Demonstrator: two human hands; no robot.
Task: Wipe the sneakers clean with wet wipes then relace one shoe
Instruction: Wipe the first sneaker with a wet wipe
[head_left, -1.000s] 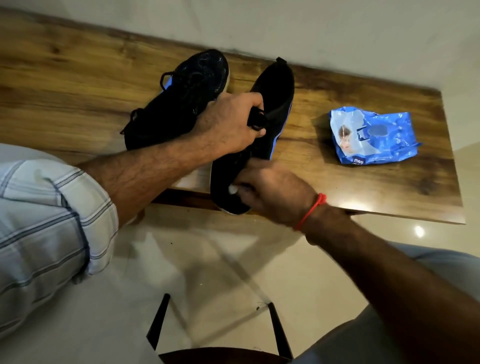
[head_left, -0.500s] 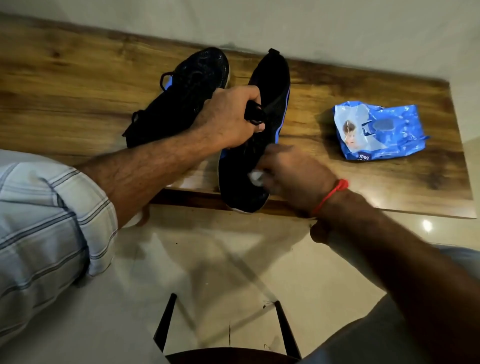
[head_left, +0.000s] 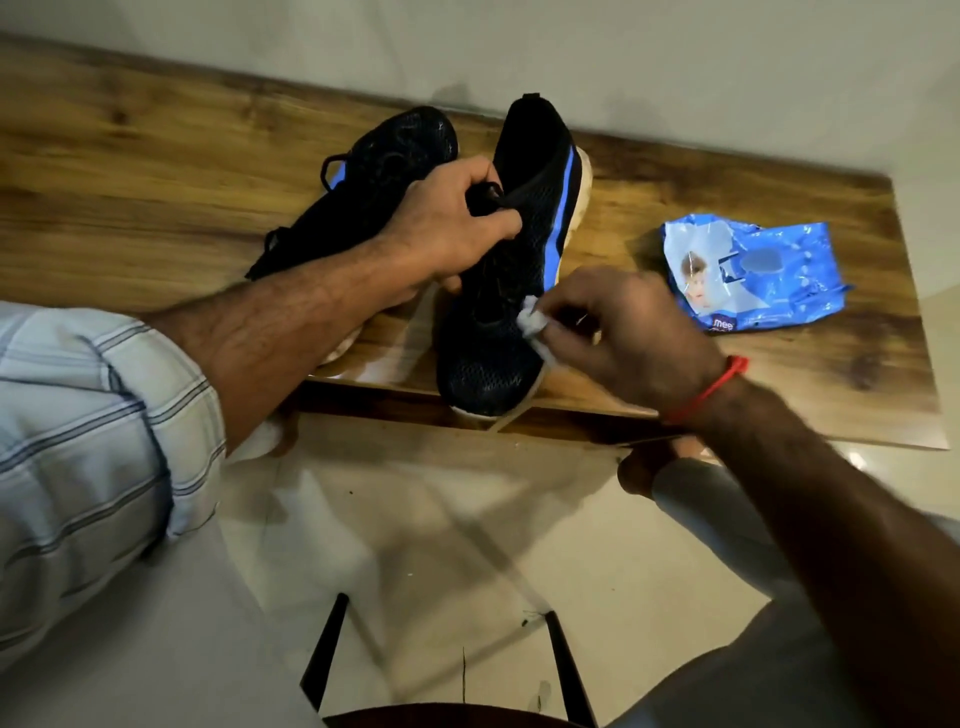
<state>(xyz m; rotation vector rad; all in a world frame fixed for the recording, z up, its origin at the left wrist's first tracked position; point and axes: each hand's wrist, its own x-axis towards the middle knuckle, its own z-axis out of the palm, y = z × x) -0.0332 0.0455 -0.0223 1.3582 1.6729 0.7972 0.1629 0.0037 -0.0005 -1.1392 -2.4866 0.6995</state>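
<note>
As laid out: two sneakers (head_left: 498, 270); one wipe (head_left: 532, 323)

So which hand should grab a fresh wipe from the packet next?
Right. The right hand is beside the blue wet wipes packet, pinching only a small wipe; the left hand grips the sneaker.

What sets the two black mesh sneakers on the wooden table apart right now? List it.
The right black mesh sneaker is gripped by the left hand and wiped by the right hand with a white wet wipe; the left black mesh sneaker lies untouched. The right shows its blue stripe and toe overhanging the wooden table. Both are black with blue accents.
</note>
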